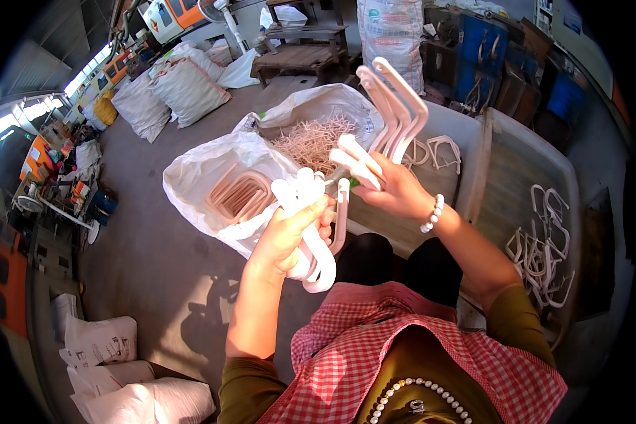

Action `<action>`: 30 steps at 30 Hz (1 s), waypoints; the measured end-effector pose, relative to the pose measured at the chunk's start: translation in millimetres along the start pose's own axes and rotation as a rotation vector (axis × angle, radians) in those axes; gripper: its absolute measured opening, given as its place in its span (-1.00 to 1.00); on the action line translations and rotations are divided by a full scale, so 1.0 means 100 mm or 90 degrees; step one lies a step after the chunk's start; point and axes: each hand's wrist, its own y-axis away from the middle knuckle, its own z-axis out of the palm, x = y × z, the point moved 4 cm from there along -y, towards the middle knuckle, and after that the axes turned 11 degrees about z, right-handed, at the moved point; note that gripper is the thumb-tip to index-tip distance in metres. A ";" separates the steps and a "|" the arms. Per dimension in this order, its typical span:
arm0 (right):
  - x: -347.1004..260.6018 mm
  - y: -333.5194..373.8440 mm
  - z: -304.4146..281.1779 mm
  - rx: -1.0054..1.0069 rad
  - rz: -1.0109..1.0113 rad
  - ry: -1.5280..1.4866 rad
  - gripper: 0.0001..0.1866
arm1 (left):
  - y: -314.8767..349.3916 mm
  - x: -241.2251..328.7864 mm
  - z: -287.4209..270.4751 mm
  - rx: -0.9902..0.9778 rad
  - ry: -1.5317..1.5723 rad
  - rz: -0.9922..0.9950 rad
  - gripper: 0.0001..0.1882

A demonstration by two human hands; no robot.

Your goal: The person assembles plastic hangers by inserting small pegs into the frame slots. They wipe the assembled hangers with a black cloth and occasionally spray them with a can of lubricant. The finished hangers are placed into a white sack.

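Note:
My left hand [279, 240] is closed around a bundle of pale pink, U-bent plastic pieces [321, 267], their ends sticking up above the fingers. Slightly higher and to the right, my right hand [403, 192] grips several more bent plastic pieces [407, 113] that rise in a fan, with long angled arms. A bit of green [354, 182] shows by the right fingertips; what it is I cannot make out. Left of my hands, an open white woven sack [191, 180] holds stacked pink bent pieces [240, 198]. Behind it, another sack [311, 99] holds thin pinkish plastic scraps [318, 141].
A grey bin [456, 116] stands in front of me with a few loose pieces [443, 152]. The bin to its right [569, 166] holds tangled white pieces [544, 261]. Full white sacks [184, 88] and a wooden bench [297, 56] stand farther back. More sacks [148, 403] lie lower left.

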 end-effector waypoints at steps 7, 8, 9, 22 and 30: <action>-0.02 0.32 0.04 -0.068 -0.448 0.317 -0.79 | 0.00 0.00 -0.12 -0.079 0.151 -0.031 -0.47; -0.04 0.36 0.09 -0.085 -0.467 0.346 -0.84 | 0.00 -0.01 -0.15 -0.113 0.207 -0.036 -0.42; -0.06 0.40 0.13 -0.103 -0.483 0.377 -0.89 | -0.02 -0.02 -0.08 -0.034 0.202 0.013 -0.31; 0.02 0.08 0.66 -0.157 -0.575 0.332 -0.52 | 0.22 -0.41 0.12 -0.418 0.243 -0.107 -0.14; 0.06 -0.04 0.88 -0.270 -0.275 0.027 -0.51 | 0.28 -0.55 0.24 -0.217 0.262 -0.110 -0.46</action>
